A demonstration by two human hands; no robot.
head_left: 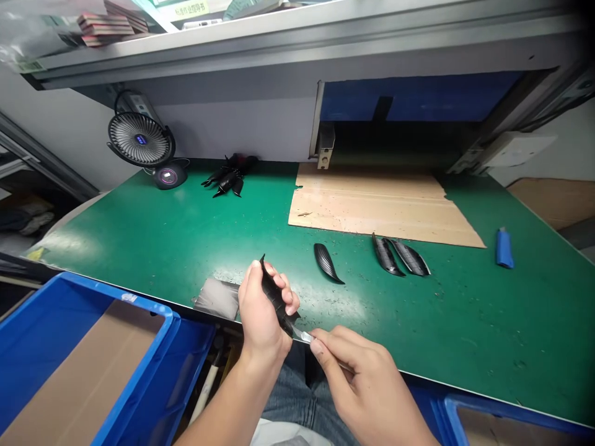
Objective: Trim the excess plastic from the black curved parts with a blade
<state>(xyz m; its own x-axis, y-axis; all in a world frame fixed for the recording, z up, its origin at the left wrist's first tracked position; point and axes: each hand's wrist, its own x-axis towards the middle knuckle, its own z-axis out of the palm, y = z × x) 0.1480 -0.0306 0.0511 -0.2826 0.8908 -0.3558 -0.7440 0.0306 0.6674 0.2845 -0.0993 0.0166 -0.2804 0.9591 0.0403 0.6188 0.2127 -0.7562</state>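
Observation:
My left hand (261, 313) is closed around a curved black plastic part (273, 296), with its pointed tip sticking up past my fingers. Between the fingertips of my right hand (360, 371) is a small knife (304, 336); its metal blade lies at the lower end of that part, by the table's front edge. Most of the knife's handle is hidden in my fingers. On the green table (260, 229) lie a ribbed black part (328, 262) and, farther right, two more black shells, one (387, 255) beside the other (411, 257).
Small dark shavings are scattered on the table. A cardboard sheet (372, 207) lies at the back, near a pile of black parts (231, 176) and a fan (141, 139). A blue-handled object (504, 248) lies right. Blue bins (162, 310) stand below the front edge.

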